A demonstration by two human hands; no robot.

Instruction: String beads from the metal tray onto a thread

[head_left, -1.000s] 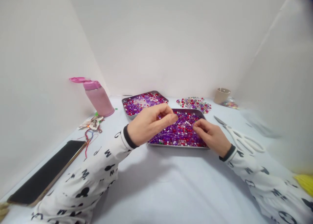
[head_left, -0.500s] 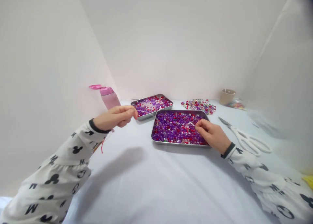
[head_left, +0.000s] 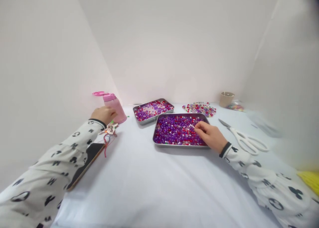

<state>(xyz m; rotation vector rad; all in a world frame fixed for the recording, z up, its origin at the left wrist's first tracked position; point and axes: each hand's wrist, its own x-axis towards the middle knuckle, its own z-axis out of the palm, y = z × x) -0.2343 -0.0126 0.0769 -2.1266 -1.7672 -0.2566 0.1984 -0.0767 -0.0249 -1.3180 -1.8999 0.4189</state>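
Observation:
My left hand (head_left: 103, 114) is closed, fingers curled down, just in front of a pink bottle (head_left: 117, 109) with its lid flipped up. Whatever its fingertips may hold is hidden. Below that hand lies a small bundle of coloured threads (head_left: 108, 138) with a pale piece among them. My right hand (head_left: 210, 135) pinches thumb and fingers together over the right side of a metal tray (head_left: 181, 146) full of purple, red and white beads (head_left: 174, 130). Anything in that pinch is too small to make out.
Behind stands a second bead tray (head_left: 149, 121), with a loose bead pile (head_left: 199, 108) to its right. A beige cup (head_left: 226, 99) and a bag of beads (head_left: 235, 106) are farther right. White-handled scissors (head_left: 245, 140) lie right of my hand. A dark flat object (head_left: 87, 161) lies under my left sleeve.
My left hand has moved left, away from the trays to the bottle, and its fingers now point down. My right hand stays pinched over the front tray. The view has shifted slightly.

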